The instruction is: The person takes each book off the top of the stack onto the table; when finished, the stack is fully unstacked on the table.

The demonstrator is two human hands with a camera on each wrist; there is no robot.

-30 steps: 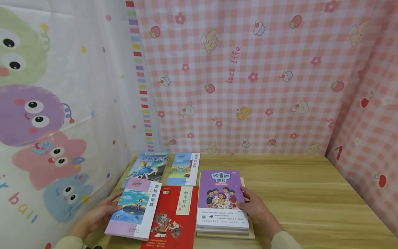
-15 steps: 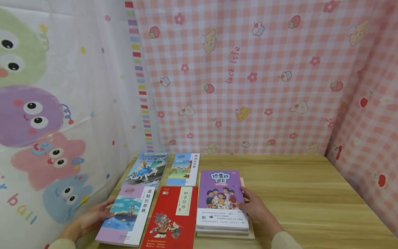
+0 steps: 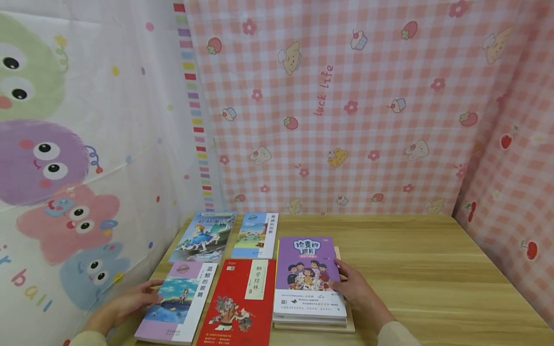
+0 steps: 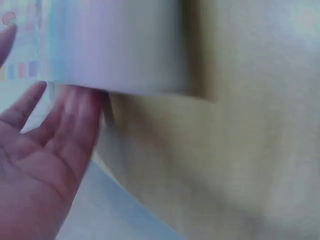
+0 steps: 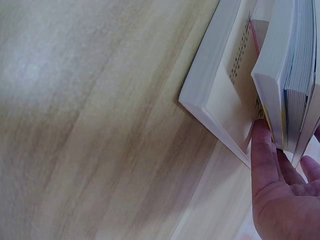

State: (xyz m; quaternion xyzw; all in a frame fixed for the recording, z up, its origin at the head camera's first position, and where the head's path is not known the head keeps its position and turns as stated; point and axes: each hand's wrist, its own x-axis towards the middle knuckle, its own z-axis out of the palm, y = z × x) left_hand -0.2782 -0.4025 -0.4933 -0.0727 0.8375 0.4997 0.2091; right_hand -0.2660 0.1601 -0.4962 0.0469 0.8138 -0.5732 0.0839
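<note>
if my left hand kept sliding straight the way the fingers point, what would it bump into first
Your left hand points to the right and already touches the left edge of the pink-and-white book. Going on, it would push that book first, and beyond it lies the red book, seemingly edge to edge with it.

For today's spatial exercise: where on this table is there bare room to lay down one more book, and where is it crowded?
The bare wooden table right of the purple-covered stack, out to the pink checked cloth, is free, as is the strip behind the stack. The left side is crowded: four books lie edge to edge, the left hand on the whale book, the right hand at the stack.
</note>
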